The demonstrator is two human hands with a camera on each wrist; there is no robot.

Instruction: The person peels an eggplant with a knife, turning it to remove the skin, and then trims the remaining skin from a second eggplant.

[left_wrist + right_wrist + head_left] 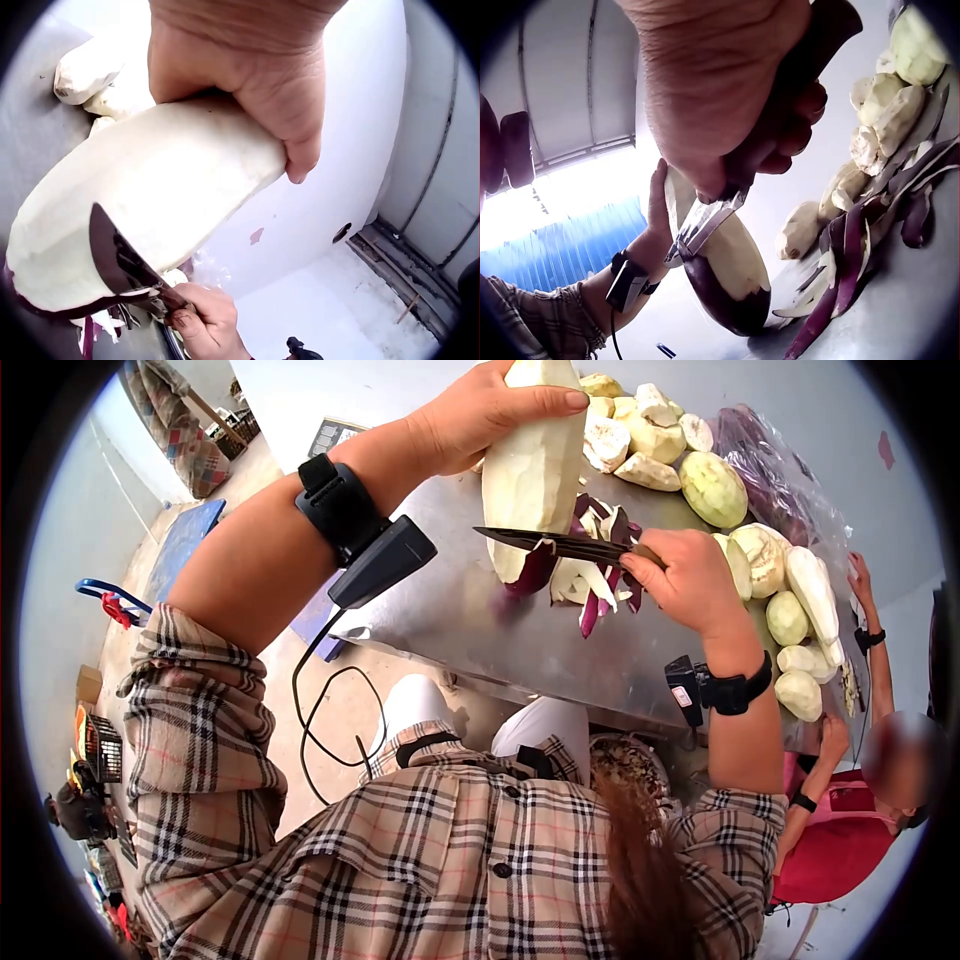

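A large pale tuber is held nearly upright over the middle of the desk, its long axis running from the left hand at the top down to a lower end where purple skin is seen in the right wrist view. The fingers of that hand are wrapped round the upper end, thumb across the front. Whether the lower end touches the desk cannot be told. A knife is laid across this axis, low on the tuber, with the tip pointing left and the handle clenched in the fingers of the right hand, which lies just to the right of the tuber and nearer the unpeeled end. Purple peelings are heaped on the desk directly below the blade. Peeled tubers are piled along the far and right edges of the desk, beside a plastic bag near the far right corner
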